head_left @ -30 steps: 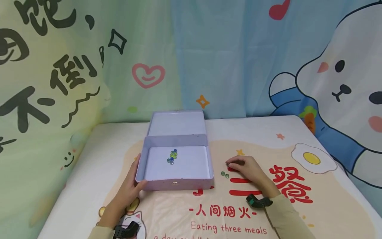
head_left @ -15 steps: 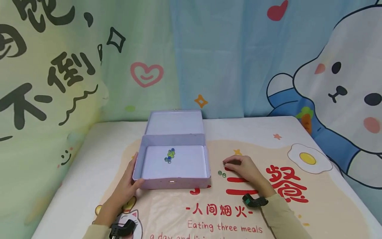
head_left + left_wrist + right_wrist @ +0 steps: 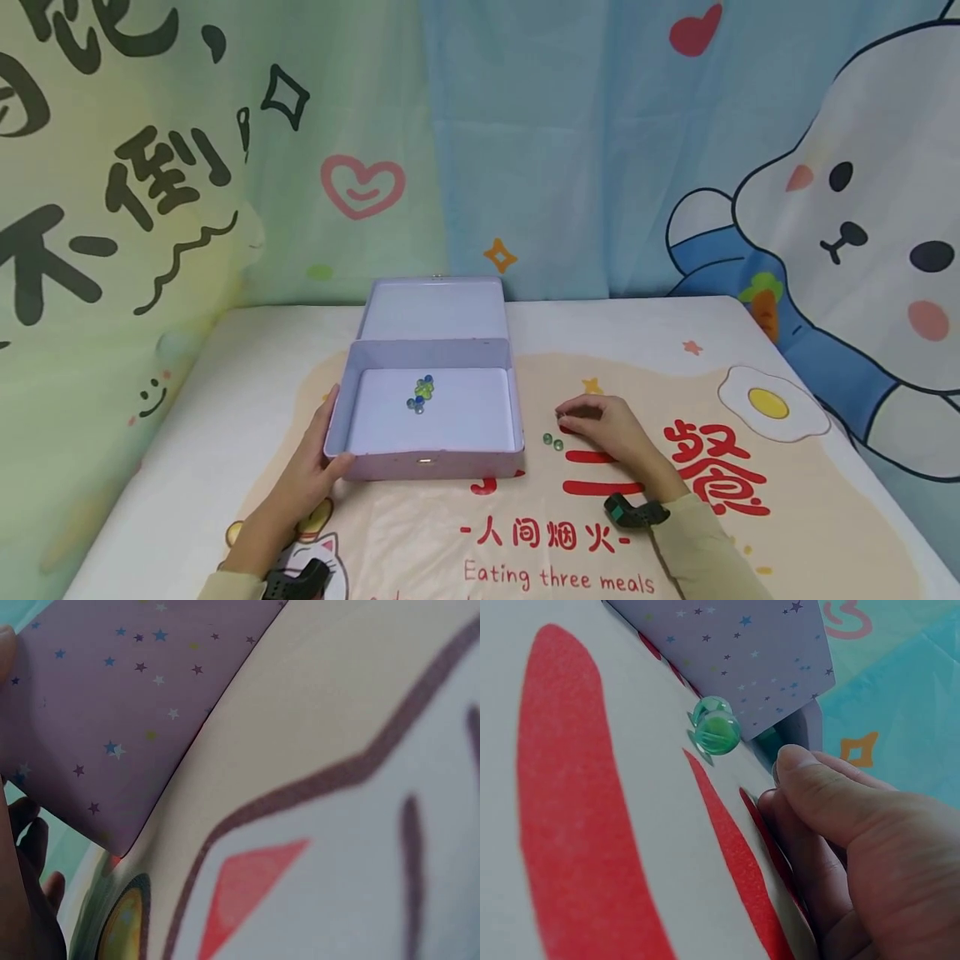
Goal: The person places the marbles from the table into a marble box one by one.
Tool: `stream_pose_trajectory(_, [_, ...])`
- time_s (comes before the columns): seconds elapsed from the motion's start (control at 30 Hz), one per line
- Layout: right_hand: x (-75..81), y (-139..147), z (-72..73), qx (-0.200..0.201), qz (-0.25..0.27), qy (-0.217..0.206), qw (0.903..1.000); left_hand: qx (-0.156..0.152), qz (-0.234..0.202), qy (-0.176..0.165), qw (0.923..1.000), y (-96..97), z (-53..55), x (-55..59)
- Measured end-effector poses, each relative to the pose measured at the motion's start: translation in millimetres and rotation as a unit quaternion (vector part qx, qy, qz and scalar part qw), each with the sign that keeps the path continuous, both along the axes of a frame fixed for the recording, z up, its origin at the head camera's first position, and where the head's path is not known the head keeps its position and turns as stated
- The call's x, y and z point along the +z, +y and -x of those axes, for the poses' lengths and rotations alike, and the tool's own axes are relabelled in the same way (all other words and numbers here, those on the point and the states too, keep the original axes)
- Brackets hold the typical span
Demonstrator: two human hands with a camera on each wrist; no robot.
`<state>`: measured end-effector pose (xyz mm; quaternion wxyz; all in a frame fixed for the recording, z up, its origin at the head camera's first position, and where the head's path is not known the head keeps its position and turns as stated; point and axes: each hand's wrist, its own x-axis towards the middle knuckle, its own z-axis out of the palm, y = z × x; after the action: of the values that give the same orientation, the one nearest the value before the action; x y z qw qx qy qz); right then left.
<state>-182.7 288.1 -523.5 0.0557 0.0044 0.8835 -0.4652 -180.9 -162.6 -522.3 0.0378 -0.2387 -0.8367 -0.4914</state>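
A lilac tin box (image 3: 426, 465) patterned with stars stands on the table with its lid raised at the back. Inside it, a small cluster of blue and green glass marbles (image 3: 420, 393) lies on the white bottom. My left hand (image 3: 311, 462) grips the box's front left corner, thumb on the front wall and fingers along the side. To the right of the box, my right hand (image 3: 603, 425) pinches a marble (image 3: 775, 774) between thumb and fingertips, mostly hidden by them. Two green marbles (image 3: 717, 732) lie on the cloth between that hand and the box.
A printed tablecloth (image 3: 555, 554) with red lettering covers the table. Behind the table hangs a printed curtain (image 3: 525, 167), close to the raised lid. Each wrist wears a black band, the right wristband (image 3: 636, 511) and the left wristband (image 3: 298, 581).
The head view has shifted slightly, so everything sits a little farther left. Both hands keep their places relative to the box and marbles.
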Motion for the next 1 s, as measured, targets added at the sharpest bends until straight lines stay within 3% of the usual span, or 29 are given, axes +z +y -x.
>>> stream_pose_trajectory(0.3, [-0.9,-3.9,-1.6,-0.002,-0.006,0.009,0.9999,0.0,0.002,0.012,0.9999,-4.8,-3.4,3.1])
stream_pose_trajectory(0.5, [1.0,0.6,1.2,-0.003,-0.004,0.016,0.9999,-0.003,0.001,0.011,0.9999,-1.5,0.0,2.3])
stream_pose_trajectory(0.77, [8.6,-3.1,1.3,-0.025,0.006,0.013,0.9996,-0.014,0.008,0.037,0.9992,-3.2,3.7,-0.1])
stream_pose_trajectory(1.0, [25.1,-12.0,2.4,-0.009,0.019,0.077,0.9968,-0.007,0.013,0.052,0.9986,-3.4,5.6,-0.9])
